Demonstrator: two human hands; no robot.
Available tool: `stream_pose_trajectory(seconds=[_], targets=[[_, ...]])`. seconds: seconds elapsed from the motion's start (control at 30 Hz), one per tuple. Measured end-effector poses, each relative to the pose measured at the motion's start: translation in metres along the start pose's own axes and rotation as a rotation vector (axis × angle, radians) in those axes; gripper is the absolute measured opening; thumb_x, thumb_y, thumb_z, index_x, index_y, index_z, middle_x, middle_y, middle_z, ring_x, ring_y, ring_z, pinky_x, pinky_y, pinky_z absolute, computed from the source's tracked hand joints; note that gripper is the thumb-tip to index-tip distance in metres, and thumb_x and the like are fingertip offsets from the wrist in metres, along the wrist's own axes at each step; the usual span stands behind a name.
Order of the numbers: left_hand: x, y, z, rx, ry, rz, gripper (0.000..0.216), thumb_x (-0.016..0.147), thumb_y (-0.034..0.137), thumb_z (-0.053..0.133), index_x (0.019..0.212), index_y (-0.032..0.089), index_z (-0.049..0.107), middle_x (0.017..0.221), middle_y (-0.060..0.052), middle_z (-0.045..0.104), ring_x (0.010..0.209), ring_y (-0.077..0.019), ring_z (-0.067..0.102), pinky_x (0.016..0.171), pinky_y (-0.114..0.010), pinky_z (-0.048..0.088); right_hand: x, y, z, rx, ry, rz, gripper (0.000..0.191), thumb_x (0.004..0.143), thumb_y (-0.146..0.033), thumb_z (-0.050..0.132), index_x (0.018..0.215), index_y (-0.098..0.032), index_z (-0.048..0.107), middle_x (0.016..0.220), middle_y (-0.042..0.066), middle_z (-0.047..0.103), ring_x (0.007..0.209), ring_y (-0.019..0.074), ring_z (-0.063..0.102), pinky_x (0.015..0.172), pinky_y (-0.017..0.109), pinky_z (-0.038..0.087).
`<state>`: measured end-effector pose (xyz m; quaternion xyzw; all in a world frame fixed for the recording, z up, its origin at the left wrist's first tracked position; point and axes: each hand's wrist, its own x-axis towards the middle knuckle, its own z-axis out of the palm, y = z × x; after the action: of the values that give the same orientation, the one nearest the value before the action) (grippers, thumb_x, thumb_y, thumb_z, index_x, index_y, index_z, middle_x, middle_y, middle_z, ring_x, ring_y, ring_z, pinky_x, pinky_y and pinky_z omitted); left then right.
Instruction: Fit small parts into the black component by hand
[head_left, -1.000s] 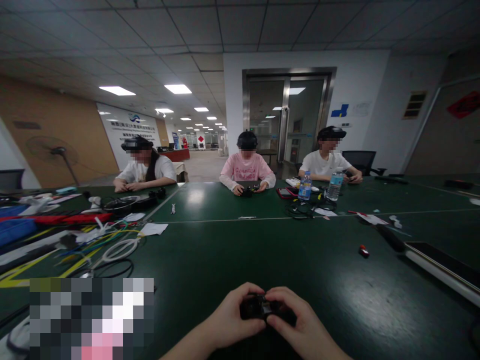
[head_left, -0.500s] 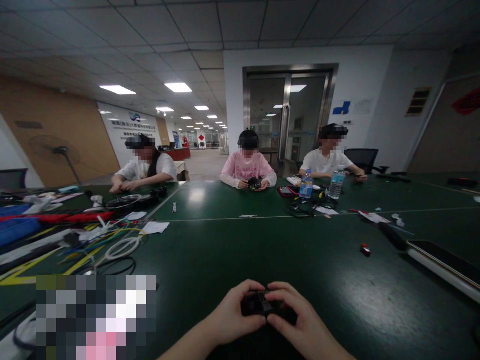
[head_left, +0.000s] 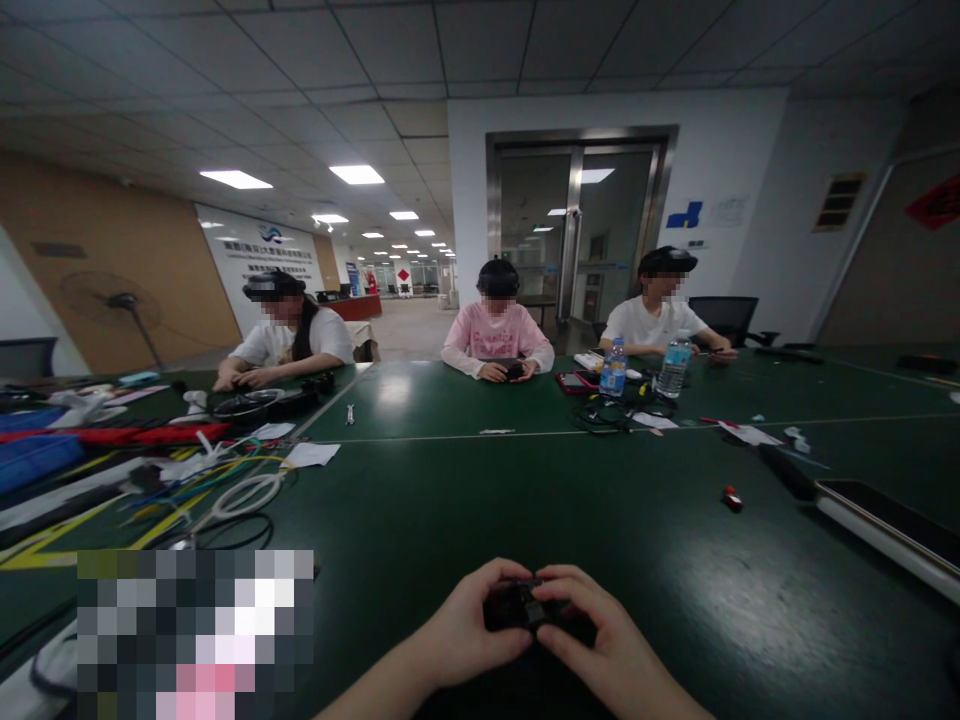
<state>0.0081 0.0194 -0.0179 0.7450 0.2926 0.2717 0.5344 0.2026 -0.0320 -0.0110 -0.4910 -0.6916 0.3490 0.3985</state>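
Observation:
A small black device (head_left: 517, 605) sits between my two hands just above the near edge of the dark green table (head_left: 465, 500). My left hand (head_left: 469, 625) curls round its left side with fingers closed on it. My right hand (head_left: 600, 640) grips its right side, thumb and fingers pinched against it. Most of the device is hidden by my fingers.
Coloured cables, a white cord loop (head_left: 244, 495) and papers lie at the left. A small red-and-black part (head_left: 729, 498) and a long black-and-white bar (head_left: 862, 515) lie at the right. Three people sit across the table, with two water bottles (head_left: 612, 368) near them.
My hands and the device have barely moved. The person in pink across the table lowered a small black object back toward the table.

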Motion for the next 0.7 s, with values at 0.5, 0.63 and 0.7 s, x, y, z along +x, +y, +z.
stream_pose_trajectory(seconds=[0.5,0.63,0.7], targets=[[-0.0004,-0.0005,-0.0011,0.036,0.019,0.055,0.042,0.070,0.017,0.069,0.109,0.019,0.054,0.101,-0.003,0.060,0.092,-0.0204,0.057,0.079,-0.031,0.046,0.0003,0.0002,0.0000,0.027,-0.001,-0.019,0.023,0.075,-0.018,0.062,0.096,-0.026,0.065,0.112,0.006,0.061,0.100,0.0229,0.060,0.079,0.033,0.049],[-0.0003,-0.0003,-0.0008,0.059,0.028,0.036,0.042,0.069,0.015,0.069,0.109,0.019,0.055,0.099,-0.003,0.061,0.089,-0.0198,0.058,0.078,-0.030,0.046,0.0002,0.0000,0.0002,0.035,-0.012,-0.004,0.021,0.075,-0.018,0.062,0.095,-0.026,0.066,0.112,0.005,0.061,0.099,0.0220,0.060,0.079,0.032,0.049],[0.0000,-0.0003,-0.0009,0.059,0.027,0.035,0.042,0.070,0.016,0.069,0.109,0.019,0.055,0.099,-0.003,0.061,0.089,-0.0195,0.058,0.078,-0.030,0.047,0.0003,0.0001,0.0006,0.039,-0.014,0.007,0.021,0.076,-0.019,0.062,0.095,-0.026,0.066,0.112,0.005,0.060,0.100,0.0223,0.060,0.079,0.033,0.049]])
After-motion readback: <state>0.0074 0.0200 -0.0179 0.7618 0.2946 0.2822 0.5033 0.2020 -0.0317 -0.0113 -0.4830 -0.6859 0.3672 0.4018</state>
